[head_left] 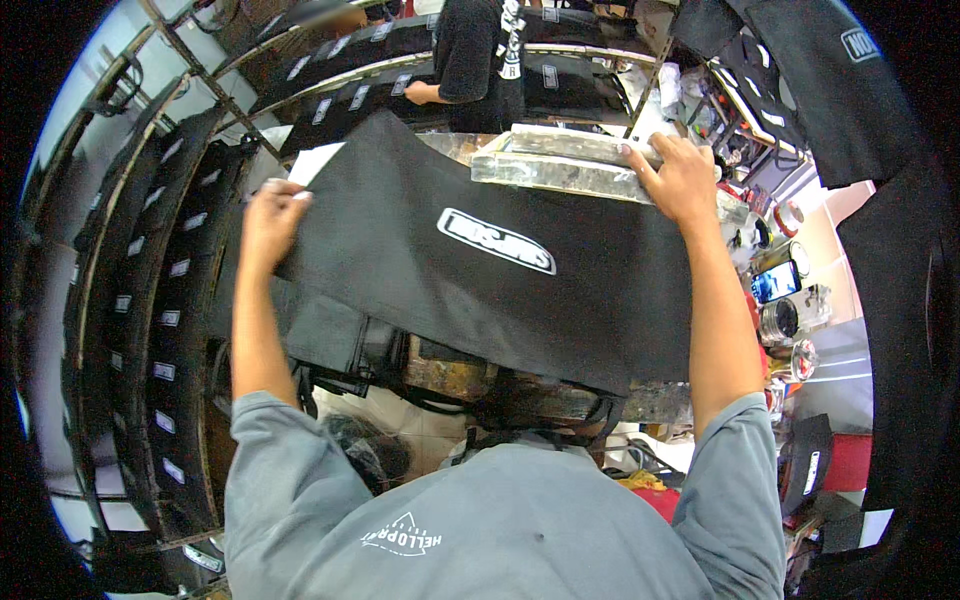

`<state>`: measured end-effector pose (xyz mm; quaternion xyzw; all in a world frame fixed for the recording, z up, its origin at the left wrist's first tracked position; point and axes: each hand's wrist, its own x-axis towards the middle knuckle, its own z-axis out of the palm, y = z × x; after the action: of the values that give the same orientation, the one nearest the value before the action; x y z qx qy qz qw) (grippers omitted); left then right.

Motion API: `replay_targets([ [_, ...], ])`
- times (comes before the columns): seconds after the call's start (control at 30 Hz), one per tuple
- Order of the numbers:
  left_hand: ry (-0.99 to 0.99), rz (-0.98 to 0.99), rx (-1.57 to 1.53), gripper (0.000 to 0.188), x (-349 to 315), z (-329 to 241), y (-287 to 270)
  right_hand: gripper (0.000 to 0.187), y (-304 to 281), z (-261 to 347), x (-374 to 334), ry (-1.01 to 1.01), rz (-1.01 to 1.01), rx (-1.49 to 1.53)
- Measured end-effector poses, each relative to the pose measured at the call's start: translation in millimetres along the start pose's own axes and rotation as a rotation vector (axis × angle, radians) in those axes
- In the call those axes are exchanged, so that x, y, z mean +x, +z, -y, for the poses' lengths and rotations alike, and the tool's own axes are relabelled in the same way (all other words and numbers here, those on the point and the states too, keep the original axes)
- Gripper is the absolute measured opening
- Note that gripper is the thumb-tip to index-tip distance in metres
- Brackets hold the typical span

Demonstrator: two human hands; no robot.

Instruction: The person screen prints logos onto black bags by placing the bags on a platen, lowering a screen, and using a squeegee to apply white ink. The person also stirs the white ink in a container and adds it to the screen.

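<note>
A black fabric panel (470, 270) with a white oval print lies draped over the worktop (540, 395), sagging off its near edge. It looks light, limp and prone to creasing, so judged best held at the far corners. The left hand (270, 222) pinches its far left corner; the right hand (680, 180) presses a clear flat frame (560, 160) onto the far edge.
</note>
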<state>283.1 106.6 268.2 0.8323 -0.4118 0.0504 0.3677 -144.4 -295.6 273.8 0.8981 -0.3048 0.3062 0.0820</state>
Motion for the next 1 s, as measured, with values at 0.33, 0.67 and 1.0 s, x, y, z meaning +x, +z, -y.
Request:
replay_targets([
  [0.33,0.059,0.08,0.239,0.017,58,30,-159,0.061,-6,5,2,0.018,0.038,-0.025],
  [0.67,0.048,0.053,0.746,0.022,110,81,-198,0.062,6,-5,-3,-0.006,-0.045,-0.035],
  [1.0,0.45,-0.083,0.587,0.045,19,-31,37,0.07,19,-22,3,-0.045,-0.065,-0.082],
])
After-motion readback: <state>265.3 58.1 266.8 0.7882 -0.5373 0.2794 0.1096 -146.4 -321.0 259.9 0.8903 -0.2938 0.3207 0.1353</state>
